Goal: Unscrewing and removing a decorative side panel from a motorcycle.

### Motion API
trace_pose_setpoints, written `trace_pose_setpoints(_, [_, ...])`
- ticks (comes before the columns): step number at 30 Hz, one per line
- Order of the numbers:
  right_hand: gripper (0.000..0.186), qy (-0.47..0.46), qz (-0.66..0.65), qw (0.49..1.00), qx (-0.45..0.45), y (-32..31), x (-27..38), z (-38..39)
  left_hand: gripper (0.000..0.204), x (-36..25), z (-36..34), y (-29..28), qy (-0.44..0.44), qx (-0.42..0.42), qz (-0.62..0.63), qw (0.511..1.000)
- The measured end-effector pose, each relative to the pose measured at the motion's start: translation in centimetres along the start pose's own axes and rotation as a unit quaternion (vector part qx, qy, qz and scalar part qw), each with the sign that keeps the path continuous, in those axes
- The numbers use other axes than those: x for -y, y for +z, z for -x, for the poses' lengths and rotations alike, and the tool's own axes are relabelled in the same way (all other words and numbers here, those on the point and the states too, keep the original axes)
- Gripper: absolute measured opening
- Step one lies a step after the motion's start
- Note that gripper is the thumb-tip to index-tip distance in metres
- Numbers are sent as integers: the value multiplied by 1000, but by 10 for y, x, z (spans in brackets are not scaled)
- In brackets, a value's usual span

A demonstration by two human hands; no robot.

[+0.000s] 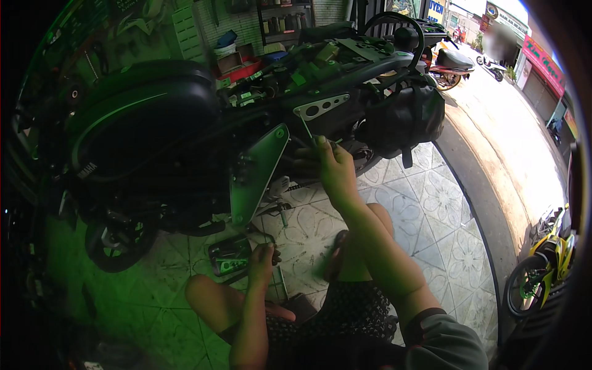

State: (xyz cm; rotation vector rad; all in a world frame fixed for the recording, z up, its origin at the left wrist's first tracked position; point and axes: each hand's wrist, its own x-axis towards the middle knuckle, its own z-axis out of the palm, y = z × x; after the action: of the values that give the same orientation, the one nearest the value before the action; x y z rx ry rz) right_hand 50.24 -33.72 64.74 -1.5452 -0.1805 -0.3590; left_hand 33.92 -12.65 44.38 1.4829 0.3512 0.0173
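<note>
In front of me stands a partly stripped dark motorcycle (148, 129). My right hand (336, 163) is closed around a thin metal rod-shaped tool (307, 126), whose far end meets a silver bracket with round holes (324, 107) on the motorcycle's frame. Left of that hand, a triangular side panel (259, 176) sits tilted against the bike. Low over the floor, my left hand (262, 260) has its fingers curled together; what they hold, if anything, cannot be made out. Beside it on the tiles lies a dark tray with small parts (230, 254).
A black bag-like cover (404, 114) hangs at the motorcycle's right end. Behind the bike are a red bin (240, 69) and a shelf of bottles (285, 24). On the right, a yellow motorcycle (546, 259) stands near the tiled floor's edge, with the street beyond.
</note>
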Motion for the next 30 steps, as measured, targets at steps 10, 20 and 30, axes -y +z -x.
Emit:
trace_pose_setpoints(10, [36,-264,408,868,106,-24,51,-8,34,-22,3,6,55,-20,-41,997])
trace_pose_setpoints(20, [43,-344,594,701,193,-41,55,-25,33,-267,-114,130,192,86,-39,977])
trace_pose_setpoints(30, [37,-149,209,925,280,-75,78,-73,33,-275,-153,136,-31,229,76,970])
